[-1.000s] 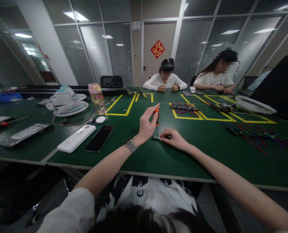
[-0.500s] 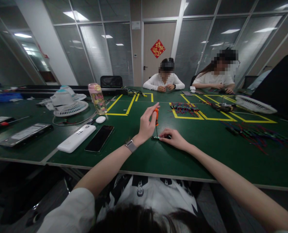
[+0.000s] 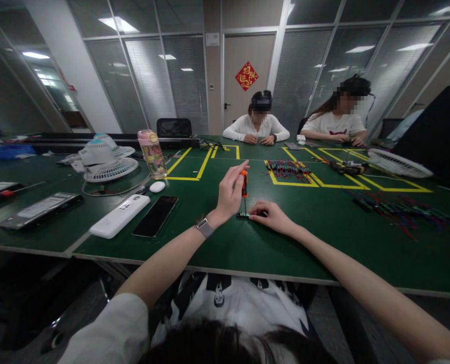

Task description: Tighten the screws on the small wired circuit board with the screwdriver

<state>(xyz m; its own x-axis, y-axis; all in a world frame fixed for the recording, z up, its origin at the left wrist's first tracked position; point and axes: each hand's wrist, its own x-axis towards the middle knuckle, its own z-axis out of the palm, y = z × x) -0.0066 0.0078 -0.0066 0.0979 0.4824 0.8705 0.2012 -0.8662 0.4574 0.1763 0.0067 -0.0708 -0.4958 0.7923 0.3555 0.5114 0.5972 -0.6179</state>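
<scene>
An orange and black screwdriver (image 3: 245,183) stands upright, its tip down on a small green circuit board (image 3: 243,215). My left hand (image 3: 230,191) is closed around the screwdriver's handle with the thumb side toward it, and the fingertips reach up past its top. On the green table (image 3: 209,247), my right hand (image 3: 272,216) pinches the board's right end and rests against the tabletop. Its fingers cover that end of the board. A watch sits on my left wrist.
Left of my hands lie a black phone (image 3: 155,216), a white power bank (image 3: 120,216) and a white earbud case (image 3: 157,187). A bottle (image 3: 152,155) stands behind them. Wired boards (image 3: 289,170) lie ahead, more wires (image 3: 402,207) at right. Two people sit across the table.
The screwdriver's handle has turned slightly in my left hand. Both hands and the board stay in place. Across the table, one person's hands have shifted a little.
</scene>
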